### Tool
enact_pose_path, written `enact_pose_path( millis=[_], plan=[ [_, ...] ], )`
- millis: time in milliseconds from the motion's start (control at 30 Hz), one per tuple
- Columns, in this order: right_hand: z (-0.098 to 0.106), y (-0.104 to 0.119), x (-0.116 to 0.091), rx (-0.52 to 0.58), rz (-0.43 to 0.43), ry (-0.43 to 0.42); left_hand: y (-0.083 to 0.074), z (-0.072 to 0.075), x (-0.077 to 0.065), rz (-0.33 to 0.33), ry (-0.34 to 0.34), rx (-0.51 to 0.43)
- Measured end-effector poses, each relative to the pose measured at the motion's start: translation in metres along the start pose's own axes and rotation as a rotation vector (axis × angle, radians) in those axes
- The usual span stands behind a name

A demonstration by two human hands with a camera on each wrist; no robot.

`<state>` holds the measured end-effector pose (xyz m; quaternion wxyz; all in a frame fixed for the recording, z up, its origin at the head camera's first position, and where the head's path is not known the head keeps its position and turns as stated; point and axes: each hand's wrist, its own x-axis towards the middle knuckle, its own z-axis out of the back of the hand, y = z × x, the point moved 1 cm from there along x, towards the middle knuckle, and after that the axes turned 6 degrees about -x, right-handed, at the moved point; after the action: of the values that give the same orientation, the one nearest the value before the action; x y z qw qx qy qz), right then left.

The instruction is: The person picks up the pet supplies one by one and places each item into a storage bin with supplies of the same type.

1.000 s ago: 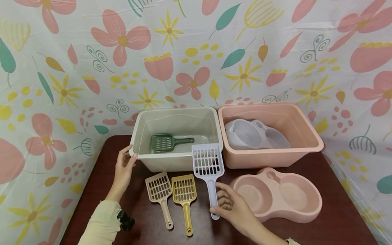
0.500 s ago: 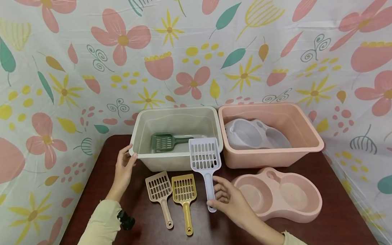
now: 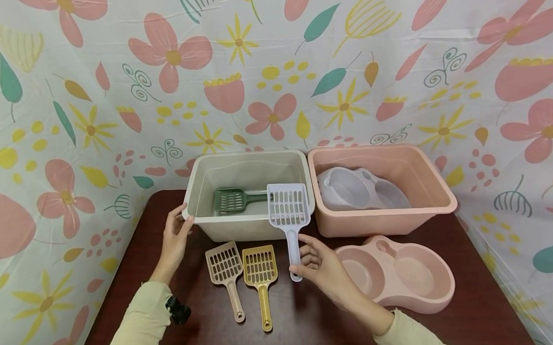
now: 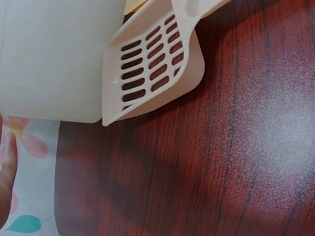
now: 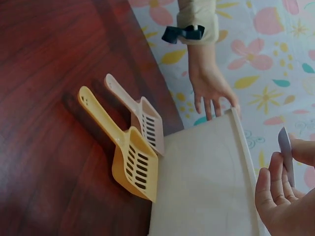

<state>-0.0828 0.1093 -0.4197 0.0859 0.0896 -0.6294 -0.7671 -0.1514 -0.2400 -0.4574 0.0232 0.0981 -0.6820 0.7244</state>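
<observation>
In the head view my right hand [image 3: 321, 266] pinches the handle of a lavender litter scoop [image 3: 288, 207] between thumb and fingers. Its slotted head is raised and overlaps the right front rim of the grey litter box [image 3: 241, 218]. The right wrist view catches only the handle's end. My left hand [image 3: 175, 237] grips the box's left front corner, thumb at the front and fingers along the side. Inside the box lies a dark green scoop [image 3: 232, 200]. On the table before it rest a beige scoop [image 3: 225, 265] and a yellow scoop [image 3: 260, 267].
A pink litter box [image 3: 378, 217] adjoins the grey one on the right, with a lavender double bowl [image 3: 347, 188] tilted inside. A pink double bowl [image 3: 417, 274] stands on the dark red-brown table [image 3: 195, 343], beside my right forearm. A flowered curtain [image 3: 273, 66] hangs behind.
My right hand has carried the lavender scoop forward and slightly left, so its head now covers the tip of the green scoop's handle. The left hand has stayed at the corner.
</observation>
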Motion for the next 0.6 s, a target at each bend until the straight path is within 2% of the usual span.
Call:
enact_pose_path(
  millis=[233, 600],
  plan=[
    [0.003, 0.006, 0.014, -0.056, 0.024, -0.029, -0.003, -0.001, 0.0, 0.011, -0.004, 0.012],
    [0.002, 0.013, 0.033, -0.095, 0.007, -0.054, -0.006, -0.002, -0.001, 0.02, -0.008, 0.018]
  ],
)
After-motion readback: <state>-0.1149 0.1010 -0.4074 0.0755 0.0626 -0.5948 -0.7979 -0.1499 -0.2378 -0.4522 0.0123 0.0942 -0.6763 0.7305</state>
